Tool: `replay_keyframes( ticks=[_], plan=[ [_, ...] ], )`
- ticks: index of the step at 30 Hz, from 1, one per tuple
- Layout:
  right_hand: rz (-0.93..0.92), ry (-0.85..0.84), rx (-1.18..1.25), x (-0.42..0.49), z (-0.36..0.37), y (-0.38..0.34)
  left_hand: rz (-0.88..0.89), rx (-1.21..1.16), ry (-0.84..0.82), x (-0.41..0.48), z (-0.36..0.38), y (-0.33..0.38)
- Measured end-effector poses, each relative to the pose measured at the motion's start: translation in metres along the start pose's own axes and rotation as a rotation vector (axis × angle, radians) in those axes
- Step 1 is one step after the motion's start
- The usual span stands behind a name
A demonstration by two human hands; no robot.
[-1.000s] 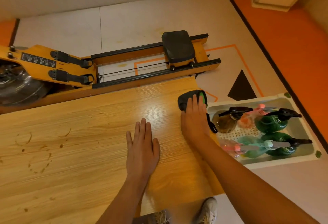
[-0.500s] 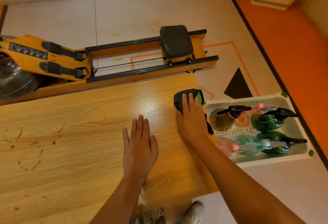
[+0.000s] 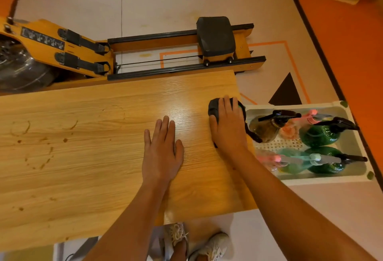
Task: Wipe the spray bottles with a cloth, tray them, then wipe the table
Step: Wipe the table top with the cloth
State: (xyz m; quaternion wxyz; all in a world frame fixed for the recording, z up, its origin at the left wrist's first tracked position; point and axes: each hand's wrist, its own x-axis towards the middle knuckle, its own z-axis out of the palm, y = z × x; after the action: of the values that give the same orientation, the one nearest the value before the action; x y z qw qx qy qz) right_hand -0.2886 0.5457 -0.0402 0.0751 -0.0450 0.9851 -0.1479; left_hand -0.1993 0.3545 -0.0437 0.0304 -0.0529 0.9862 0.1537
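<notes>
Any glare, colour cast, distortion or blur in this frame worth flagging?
Head view: warm orange cast throughout; glare patch on the table between the left hand and right hand; wide-angle lens slightly bows the table edges; spray bottles in the tray look soft, the pink ones smeared; hands and cloth are sharp.

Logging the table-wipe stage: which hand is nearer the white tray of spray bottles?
Right. The right hand presses the dark cloth at the table edge beside the tray; the left hand lies flat on the table, farther left.
</notes>
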Motion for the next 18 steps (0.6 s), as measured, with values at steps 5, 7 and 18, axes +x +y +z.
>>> replay_keyframes(
  ticks=[5, 7, 18],
  plan=[
    [-0.018, -0.094, 0.005, -0.053, -0.002, 0.004, 0.0, 0.016, -0.002, 0.001, -0.002, 0.001],
    [-0.031, -0.103, -0.022, -0.033, -0.004, 0.004, -0.001, 0.022, -0.005, 0.002, -0.002, 0.002],
    [-0.006, -0.007, -0.019, 0.099, -0.012, -0.019, 0.014, -0.041, 0.029, 0.0, 0.0, -0.001]
  ],
)
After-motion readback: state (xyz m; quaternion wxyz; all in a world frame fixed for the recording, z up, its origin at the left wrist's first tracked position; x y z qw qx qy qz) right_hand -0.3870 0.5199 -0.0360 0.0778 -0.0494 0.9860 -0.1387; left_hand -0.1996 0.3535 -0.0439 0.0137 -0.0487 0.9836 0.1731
